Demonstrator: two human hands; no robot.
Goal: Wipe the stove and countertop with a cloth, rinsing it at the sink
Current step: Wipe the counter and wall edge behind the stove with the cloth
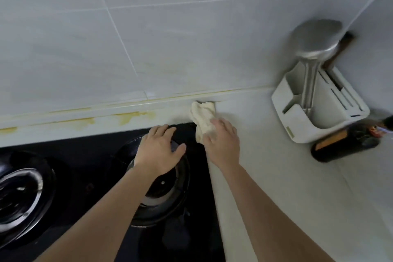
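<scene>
Cloth [203,118] lies bunched on the countertop [265,155] at the stove's [85,155] far right corner, long axis running near-to-far. Right hand [222,140] presses its near end, fingers flat. Left hand [158,149], spread and empty, rests over the burner [168,181].

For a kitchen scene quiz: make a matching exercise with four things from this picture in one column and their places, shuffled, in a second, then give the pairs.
Things
1. cloth
2. left hand
3. ladle
4. dark bottle

Places
A. standing in the white utensil holder
B. lying on its side on the countertop, in front of the holder
C. over the right burner of the black stove
D. under the right hand, at the stove's back right corner

Pairs: 1-D, 2-C, 3-A, 4-B
</scene>
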